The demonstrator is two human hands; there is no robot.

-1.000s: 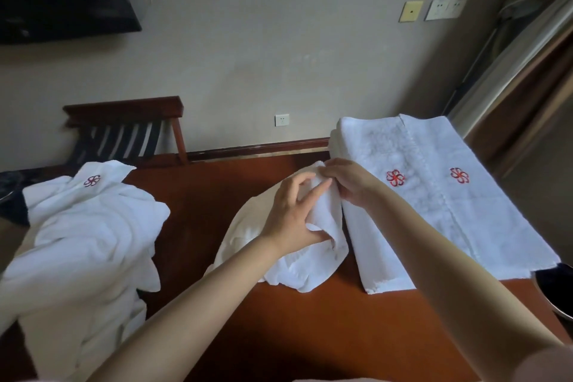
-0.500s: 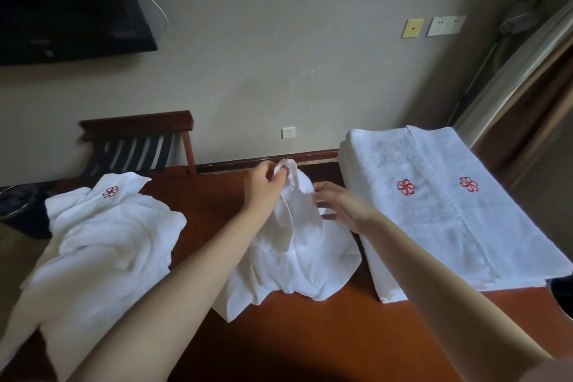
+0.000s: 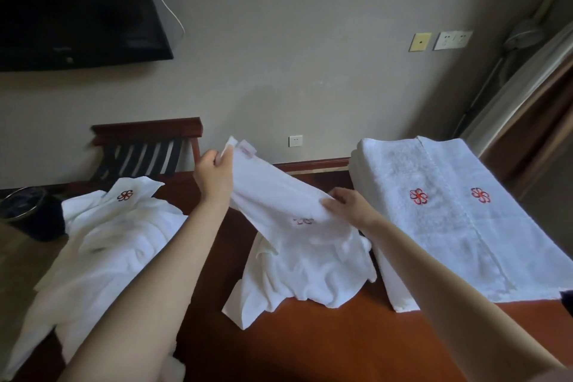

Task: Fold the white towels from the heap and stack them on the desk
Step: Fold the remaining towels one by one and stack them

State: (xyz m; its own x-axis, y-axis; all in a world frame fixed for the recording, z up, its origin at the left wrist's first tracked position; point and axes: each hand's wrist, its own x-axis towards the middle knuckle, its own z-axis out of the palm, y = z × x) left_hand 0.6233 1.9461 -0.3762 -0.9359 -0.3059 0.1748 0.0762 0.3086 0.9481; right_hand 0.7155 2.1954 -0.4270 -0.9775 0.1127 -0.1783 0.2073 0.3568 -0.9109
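Left side: the heap (image 3: 117, 242) of unfolded white towels lies rumpled across the tabletop (image 3: 341, 344) edge, one red flower emblem showing. Centre: the left hand (image 3: 214, 178) has risen and moved left since a half-second ago, its fingers (image 3: 222, 157) clamped on a corner of the towel (image 3: 279, 205) beside a small sewn label. The right hand (image 3: 350, 206), previously close to the left, now sits further right, its fingers (image 3: 330, 203) curled over the same top edge. That edge is drawn out between them; the lower cloth rests bunched on the tabletop. Judgement: the towel is being opened and squared, with no fold made yet. The cloth is thick, soft terry that drapes in heavy creases. The tabletop is polished reddish wood. Right side: the stack (image 3: 449, 226) of folded towels lies flat and rectangular.
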